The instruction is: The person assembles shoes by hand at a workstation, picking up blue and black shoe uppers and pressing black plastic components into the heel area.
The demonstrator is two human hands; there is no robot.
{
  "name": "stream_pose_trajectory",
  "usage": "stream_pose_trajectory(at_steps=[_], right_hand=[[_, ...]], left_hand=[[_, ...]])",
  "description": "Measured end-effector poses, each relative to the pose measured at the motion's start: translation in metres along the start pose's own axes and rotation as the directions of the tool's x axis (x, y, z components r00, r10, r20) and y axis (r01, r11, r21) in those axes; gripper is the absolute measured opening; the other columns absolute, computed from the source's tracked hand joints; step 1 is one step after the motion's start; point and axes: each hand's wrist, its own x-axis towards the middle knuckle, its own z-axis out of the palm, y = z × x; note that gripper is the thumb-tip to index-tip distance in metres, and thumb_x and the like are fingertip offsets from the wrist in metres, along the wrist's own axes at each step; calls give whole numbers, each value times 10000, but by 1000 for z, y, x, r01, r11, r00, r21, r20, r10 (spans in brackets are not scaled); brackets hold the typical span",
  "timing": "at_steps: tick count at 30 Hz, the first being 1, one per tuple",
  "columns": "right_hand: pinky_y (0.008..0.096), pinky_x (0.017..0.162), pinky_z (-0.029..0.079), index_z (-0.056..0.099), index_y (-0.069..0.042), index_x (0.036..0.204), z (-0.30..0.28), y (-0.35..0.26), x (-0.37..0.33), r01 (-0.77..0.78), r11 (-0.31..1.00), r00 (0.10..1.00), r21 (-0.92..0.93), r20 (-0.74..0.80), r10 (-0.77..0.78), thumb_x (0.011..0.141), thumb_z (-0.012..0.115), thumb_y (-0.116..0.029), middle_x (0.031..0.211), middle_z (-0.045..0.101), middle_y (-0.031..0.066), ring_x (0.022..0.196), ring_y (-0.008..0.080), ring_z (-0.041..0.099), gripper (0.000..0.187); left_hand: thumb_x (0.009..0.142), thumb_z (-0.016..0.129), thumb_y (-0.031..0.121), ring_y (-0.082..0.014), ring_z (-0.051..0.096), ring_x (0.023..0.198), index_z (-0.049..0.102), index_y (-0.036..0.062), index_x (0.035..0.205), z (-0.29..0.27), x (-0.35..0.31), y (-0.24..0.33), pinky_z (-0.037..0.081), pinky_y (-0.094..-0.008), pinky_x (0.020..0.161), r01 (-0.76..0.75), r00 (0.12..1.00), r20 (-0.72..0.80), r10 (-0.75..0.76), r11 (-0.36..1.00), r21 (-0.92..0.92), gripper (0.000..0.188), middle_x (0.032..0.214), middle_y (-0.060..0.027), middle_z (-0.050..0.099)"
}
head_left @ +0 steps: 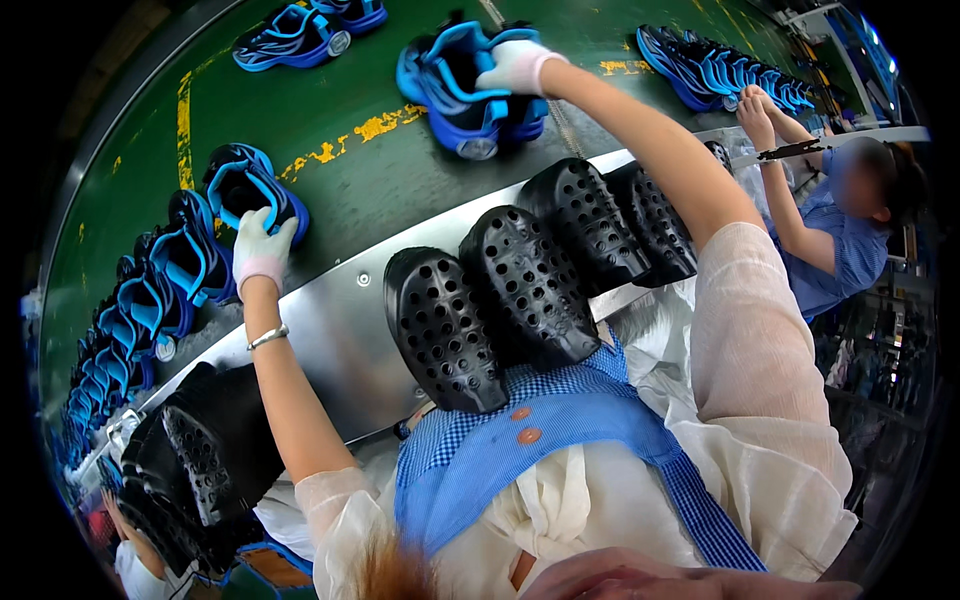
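My left hand [263,247], in a white glove, grips the near rim of a black and blue sneaker [291,207] at the end of the left row. Farther out and to the right, my gloved right hand [515,68] has its fingers in the opening of another black and blue sneaker [462,120], gripping its collar. That sneaker has a second one close against its right side, partly hidden. Both hands reach over a metal ledge [345,320] to the green surface [340,200] where the shoes are.
Black perforated shoe-shaped forms [445,325] stand along the ledge in front of me, with more dark forms [205,450] at lower left. Sneaker rows [115,350] run left and far right [700,70]. A co-worker [830,240] works at right; another person's arm [135,540] shows at lower left.
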Motion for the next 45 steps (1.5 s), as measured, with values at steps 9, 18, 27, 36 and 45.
stream_pose_trajectory(at_steps=[9,18,27,36,45], right_hand=[[369,794,484,642,-62,1009,-12,-46,-61,228,972,969,57,81,-232,785,570,-386,935,660,148,878,302,624,400],[285,715,491,641,-59,964,-94,64,-269,2,999,963,-44,-270,-14,819,604,-197,832,643,95,753,180,616,203],[341,834,481,522,-76,1154,-58,126,-349,-241,970,951,20,-196,240,753,639,-194,1062,589,128,942,268,602,434],[334,770,481,541,-45,1031,-55,140,-347,-184,983,968,11,-172,183,724,664,-165,950,570,119,858,243,601,352],[270,743,478,560,-7,960,-85,115,-352,-181,982,952,52,-242,188,697,686,-57,869,557,57,800,147,582,296]], left_hand=[[769,665,280,-336,557,913,590,-5,1049,11,2,-5,439,-362,822,-63,997,-50,59,993,-96,406,999,-172,559],[800,616,392,-336,528,1095,565,44,1180,-16,3,-14,411,-379,942,-82,995,-24,92,954,287,518,1236,-155,524],[851,582,349,-297,529,1093,591,80,1154,-31,-8,88,413,-347,933,-242,962,-88,260,955,173,406,1194,-125,550],[843,602,279,-267,576,1019,615,57,1115,-19,-18,110,441,-322,881,-294,956,25,293,955,29,351,1104,-120,598],[857,592,257,-235,578,1028,621,62,1112,-17,-20,125,435,-300,887,-344,938,13,346,936,-70,322,1096,-106,610]])
